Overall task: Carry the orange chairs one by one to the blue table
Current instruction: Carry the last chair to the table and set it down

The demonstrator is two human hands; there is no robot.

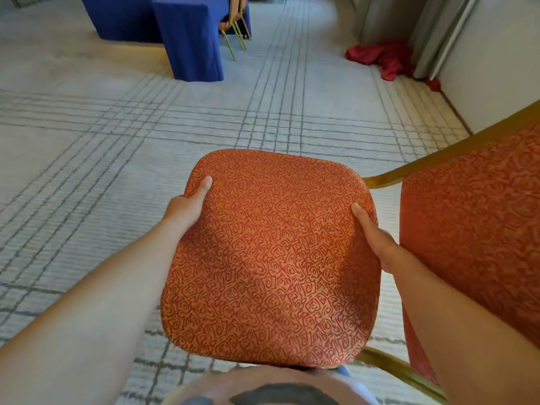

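Note:
An orange patterned chair (271,258) is held up in front of me, its padded seat facing the camera. My left hand (187,207) grips the seat's left edge, thumb on top. My right hand (377,241) grips the right edge the same way. The chair's gold frame (380,181) shows behind the seat. A second orange chair (473,223) with a gold frame fills the right side. The blue table (187,39), draped to the floor in blue cloth, stands far ahead at the top left.
Gold chair legs (236,36) show beside the blue table at the top. A red cloth (385,59) lies crumpled on the floor by the right wall (491,62). Pale carpet with grey grid lines (263,112) stretches between me and the table.

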